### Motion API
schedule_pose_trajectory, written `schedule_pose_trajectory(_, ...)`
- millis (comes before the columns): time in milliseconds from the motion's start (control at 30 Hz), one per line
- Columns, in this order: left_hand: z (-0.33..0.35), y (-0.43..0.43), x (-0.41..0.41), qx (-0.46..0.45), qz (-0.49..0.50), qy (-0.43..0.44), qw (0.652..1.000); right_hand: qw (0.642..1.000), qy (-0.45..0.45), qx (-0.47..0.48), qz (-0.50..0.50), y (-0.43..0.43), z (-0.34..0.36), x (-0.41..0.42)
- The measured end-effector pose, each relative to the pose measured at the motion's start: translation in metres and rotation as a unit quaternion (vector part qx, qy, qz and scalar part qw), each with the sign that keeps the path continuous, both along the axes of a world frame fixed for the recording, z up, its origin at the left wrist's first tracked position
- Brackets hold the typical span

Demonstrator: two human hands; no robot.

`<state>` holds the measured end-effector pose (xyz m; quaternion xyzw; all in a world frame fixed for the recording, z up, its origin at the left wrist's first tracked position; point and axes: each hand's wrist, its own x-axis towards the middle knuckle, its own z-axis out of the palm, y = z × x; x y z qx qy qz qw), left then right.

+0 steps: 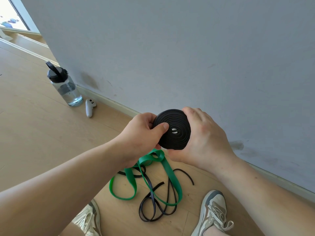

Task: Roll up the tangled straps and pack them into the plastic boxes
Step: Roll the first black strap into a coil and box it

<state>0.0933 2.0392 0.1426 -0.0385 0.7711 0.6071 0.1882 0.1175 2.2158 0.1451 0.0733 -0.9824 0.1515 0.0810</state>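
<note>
both my hands, left hand [141, 133] and right hand [202, 138], are curled tight around the rolled black strap [173, 132] held above the floor [34, 133], and if my thumb slips the springy coil could unwind onto the green strap [163, 176] tangle.

Coil [172, 129] between hands; loose straps [153, 184] below.

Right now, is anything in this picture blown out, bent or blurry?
Head view: the window at top left is blown out; the baseboard looks slightly bowed by the wide lens; the black rolled strap is sharp and evenly lit, without glare.
</note>
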Motion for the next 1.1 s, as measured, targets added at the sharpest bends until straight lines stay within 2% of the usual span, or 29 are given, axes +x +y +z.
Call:
schedule_pose_trajectory(100,-0.005,0.0,-0.002,-0.022,0.021,0.006,1.0,0.998,-0.048,-0.031,-0.011,-0.004,-0.003,-0.002)
schedule_pose_trajectory(200,-0.013,0.0,-0.002,-0.034,0.047,0.0,0.998,0.966,-0.145,-0.211,-0.028,-0.001,-0.001,-0.008)
schedule_pose_trajectory(267,-0.016,0.0,-0.003,-0.04,0.045,-0.002,0.998,0.937,-0.137,-0.314,-0.062,0.005,0.0,-0.011)
schedule_pose_trajectory(367,-0.017,-0.001,-0.003,-0.033,0.036,0.008,0.999,0.926,-0.102,-0.348,-0.106,0.011,-0.003,-0.013)
schedule_pose_trajectory(500,-0.017,-0.003,-0.005,-0.024,0.036,0.011,0.999,0.886,-0.12,-0.425,-0.144,0.019,-0.008,-0.014)
schedule_pose_trajectory(767,-0.022,-0.002,-0.007,0.026,0.052,0.01,0.998,0.781,-0.153,-0.58,-0.175,0.019,-0.003,-0.012)
schedule_pose_trajectory(800,-0.023,-0.002,-0.008,0.028,0.056,0.012,0.998,0.778,-0.155,-0.584,-0.169,0.017,-0.002,-0.012)
schedule_pose_trajectory(933,-0.027,-0.004,-0.01,0.039,0.07,0.003,0.997,0.807,-0.159,-0.546,-0.157,0.013,-0.007,-0.01)
schedule_pose_trajectory(1100,-0.032,-0.004,-0.008,0.054,0.058,-0.011,0.997,0.836,-0.118,-0.511,-0.162,0.01,-0.01,-0.01)
